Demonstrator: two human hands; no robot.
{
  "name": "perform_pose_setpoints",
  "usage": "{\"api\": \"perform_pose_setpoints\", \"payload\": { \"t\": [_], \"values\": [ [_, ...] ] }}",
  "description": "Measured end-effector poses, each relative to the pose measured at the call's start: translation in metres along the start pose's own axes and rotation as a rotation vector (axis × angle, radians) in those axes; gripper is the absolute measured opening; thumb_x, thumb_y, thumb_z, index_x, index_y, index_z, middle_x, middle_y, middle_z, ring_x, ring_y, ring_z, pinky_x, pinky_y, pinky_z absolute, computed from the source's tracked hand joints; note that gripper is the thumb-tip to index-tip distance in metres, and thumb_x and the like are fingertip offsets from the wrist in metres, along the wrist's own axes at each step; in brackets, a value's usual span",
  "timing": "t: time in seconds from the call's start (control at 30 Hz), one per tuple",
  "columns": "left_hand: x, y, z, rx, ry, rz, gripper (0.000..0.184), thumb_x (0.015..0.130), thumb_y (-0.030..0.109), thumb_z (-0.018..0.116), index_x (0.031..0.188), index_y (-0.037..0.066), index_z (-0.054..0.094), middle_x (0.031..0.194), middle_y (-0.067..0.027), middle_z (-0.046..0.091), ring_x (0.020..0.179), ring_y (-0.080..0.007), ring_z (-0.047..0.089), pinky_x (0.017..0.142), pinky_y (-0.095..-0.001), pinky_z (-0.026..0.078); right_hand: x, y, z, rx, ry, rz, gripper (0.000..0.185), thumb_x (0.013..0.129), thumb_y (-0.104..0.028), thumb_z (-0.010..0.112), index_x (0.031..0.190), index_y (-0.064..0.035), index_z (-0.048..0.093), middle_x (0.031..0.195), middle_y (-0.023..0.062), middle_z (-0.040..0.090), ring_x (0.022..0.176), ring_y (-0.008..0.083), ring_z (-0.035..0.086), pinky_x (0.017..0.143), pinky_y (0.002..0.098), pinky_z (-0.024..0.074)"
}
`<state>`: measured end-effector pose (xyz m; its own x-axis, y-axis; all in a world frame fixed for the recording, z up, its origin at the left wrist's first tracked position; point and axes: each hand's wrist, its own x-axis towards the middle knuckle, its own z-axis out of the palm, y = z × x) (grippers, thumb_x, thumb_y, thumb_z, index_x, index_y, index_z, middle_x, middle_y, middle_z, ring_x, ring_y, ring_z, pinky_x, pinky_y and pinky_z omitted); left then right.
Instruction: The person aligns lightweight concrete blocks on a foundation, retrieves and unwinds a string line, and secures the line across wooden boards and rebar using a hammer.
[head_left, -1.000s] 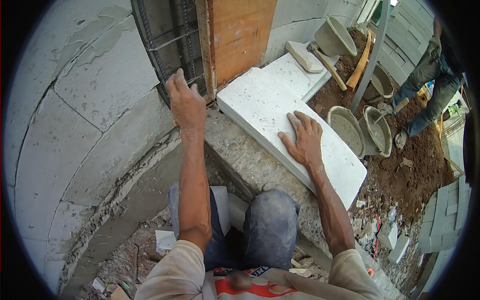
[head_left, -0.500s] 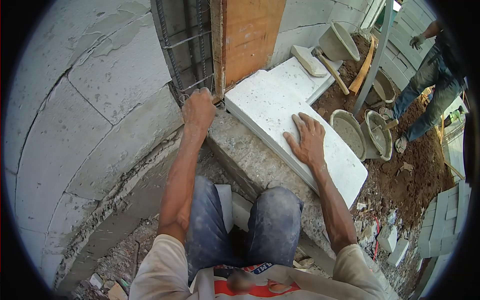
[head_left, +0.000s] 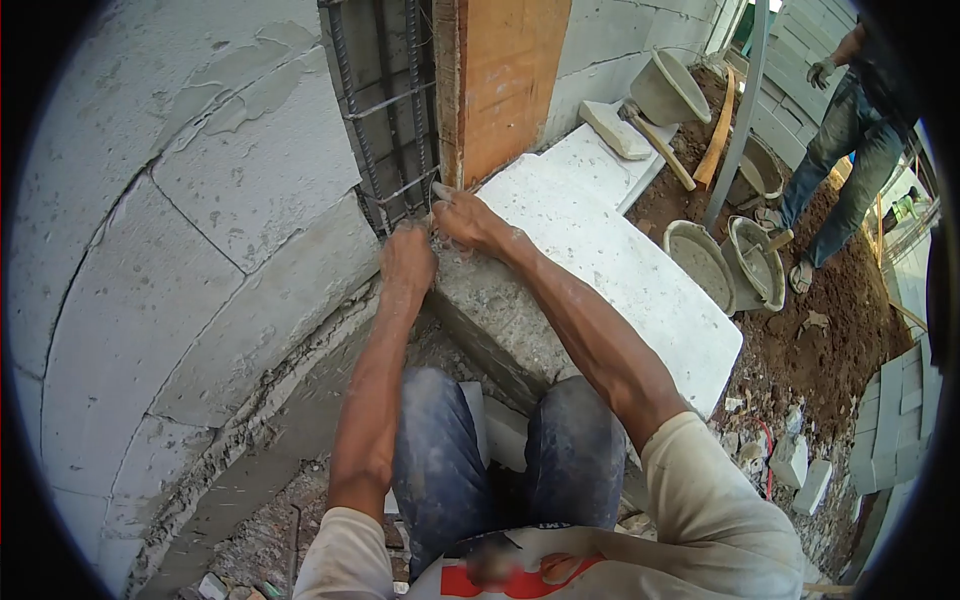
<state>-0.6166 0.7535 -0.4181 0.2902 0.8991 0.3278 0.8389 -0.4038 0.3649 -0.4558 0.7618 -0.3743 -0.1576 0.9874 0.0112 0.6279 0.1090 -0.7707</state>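
Side by side at the foot of the rebar cage (head_left: 349, 90), my left hand (head_left: 408, 262) and my right hand (head_left: 468, 222) are both closed. The left fingers curl inward just below the bars. My right fingers are pinched together beside the lower corner of the orange-brown board (head_left: 512, 85). Whatever lies between the fingertips is too small or hidden to make out. Under my right forearm, a large white block (head_left: 640, 290) rests flat on the rough concrete ledge (head_left: 492, 305).
On the left rises a wall of pale blocks (head_left: 230, 170). Mortar buckets (head_left: 700, 262) stand on brown soil at right, near a metal post (head_left: 738, 130) and a wooden-handled tool (head_left: 665, 150). Another person (head_left: 850, 150) stands at the upper right. Rubble (head_left: 790, 460) lies lower right.
My right hand has left the top of the white block and moved left to the rebar's foot, beside my left hand. Its fingers went from spread to pinched. The view has shifted slightly.
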Motion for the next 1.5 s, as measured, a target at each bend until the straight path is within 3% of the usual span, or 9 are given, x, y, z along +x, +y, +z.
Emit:
{"api": "perform_pose_setpoints", "payload": {
  "t": [0.13,0.27,0.33,0.47,0.57,0.77,0.97,1.13,1.5],
  "values": [
    [-0.011,-0.004,-0.011,0.062,-0.168,0.036,0.026,0.086,-0.002,0.066,0.11,-0.004,0.074,0.113,-0.0291,0.071,0.1,-0.0462,0.073,0.086,-0.0534,0.06,0.029,0.015,0.014,0.125,0.108,-0.101,0.051,0.107,-0.03,0.043,0.14,0.0072,0.057,0.116,0.032,0.071,0.089,0.0404,0.075,0.082,0.0455,0.0613],
    [-0.019,-0.002,-0.033,0.032,-0.191,0.074,0.039,0.089,-0.005,0.059,0.125,0.001,0.072,0.12,-0.0294,0.07,0.107,-0.0458,0.071,0.09,-0.0566,0.057,0.018,-0.028,0.018,0.502,0.241,0.152,0.039,0.106,-0.029,0.05,0.113,0.0059,0.065,0.093,0.0227,0.074,0.072,0.0341,0.072,0.077,0.0445,0.0584],
    [-0.021,0.005,-0.055,-0.07,0.221,0.091,0.037,0.09,-0.005,0.058,0.125,-0.004,0.069,0.116,-0.0273,0.071,0.107,-0.0444,0.071,0.093,-0.0527,0.057,0.02,-0.032,0.032,0.596,0.377,0.215,0.037,0.106,-0.029,0.052,0.104,0.0056,0.066,0.085,0.0205,0.073,0.072,0.0331,0.071,0.079,0.0455,0.0565],
    [0.002,0.02,-0.081,-0.316,0.371,0.192,0.036,0.093,-0.003,0.059,0.129,-0.005,0.065,0.115,-0.0255,0.069,0.108,-0.0428,0.069,0.097,-0.0486,0.056,0.021,-0.014,0.064,0.624,0.589,-0.023,0.03,0.102,-0.023,0.058,0.107,0.0051,0.068,0.076,0.0206,0.07,0.071,0.0342,0.07,0.072,0.0469,0.0532],
    [0.024,0.027,-0.077,-0.202,0.487,0.358,0.041,0.094,-0.001,0.062,0.135,-0.006,0.057,0.124,-0.0252,0.065,0.114,-0.0437,0.066,0.1,-0.0492,0.054,0.033,0.021,0.08,0.136,0.837,-0.357,0.035,0.096,-0.026,0.068,0.12,0.0004,0.072,0.084,0.0249,0.073,0.083,0.0397,0.073,0.075,0.045,0.0551],
    [0.058,0.041,-0.09,-0.154,0.195,-0.037,0.051,0.094,-0.002,0.064,0.141,-0.008,0.045,0.123,-0.0283,0.069,0.111,-0.0446,0.07,0.098,-0.0498,0.055,-0.03,0.02,0.011,0.097,0.543,-0.14,0.027,0.096,-0.027,0.072,0.1,-0.0017,0.079,0.094,0.0187,0.077,0.087,0.0384,0.074,0.079,0.0442,0.0576],
    [0.079,0.024,-0.077,-0.324,0.167,0.01,0.057,0.094,-0.006,0.058,0.146,-0.01,0.037,0.12,-0.0266,0.071,0.104,-0.0367,0.075,0.091,-0.0447,0.058,-0.019,0.013,0.0,-0.294,0.807,-0.473,0.022,0.098,-0.023,0.067,0.113,-0.0098,0.077,0.085,0.0163,0.076,0.074,0.0382,0.075,0.066,0.0457,0.0599],
    [0.069,0.024,-0.061,-0.425,0.263,0.055,0.058,0.094,-0.008,0.053,0.149,-0.011,0.035,0.117,-0.0258,0.07,0.099,-0.033,0.076,0.09,-0.0412,0.058,0.007,-0.032,-0.023,-0.748,0.507,-0.26,0.021,0.097,-0.015,0.059,0.105,-0.0132,0.078,0.082,0.0173,0.077,0.076,0.0361,0.078,0.06,0.0474,0.0597],
    [0.066,0.037,-0.067,-0.447,0.28,-0.007,0.058,0.094,-0.003,0.056,0.149,-0.011,0.039,0.117,-0.0246,0.072,0.096,-0.0322,0.075,0.091,-0.0421,0.057,0.009,-0.054,-0.026,-0.869,0.328,-0.23,0.019,0.094,-0.015,0.064,0.093,-0.0111,0.083,0.093,0.0133,0.081,0.089,0.0319,0.081,0.069,0.0449,0.0633]
  ]
}}
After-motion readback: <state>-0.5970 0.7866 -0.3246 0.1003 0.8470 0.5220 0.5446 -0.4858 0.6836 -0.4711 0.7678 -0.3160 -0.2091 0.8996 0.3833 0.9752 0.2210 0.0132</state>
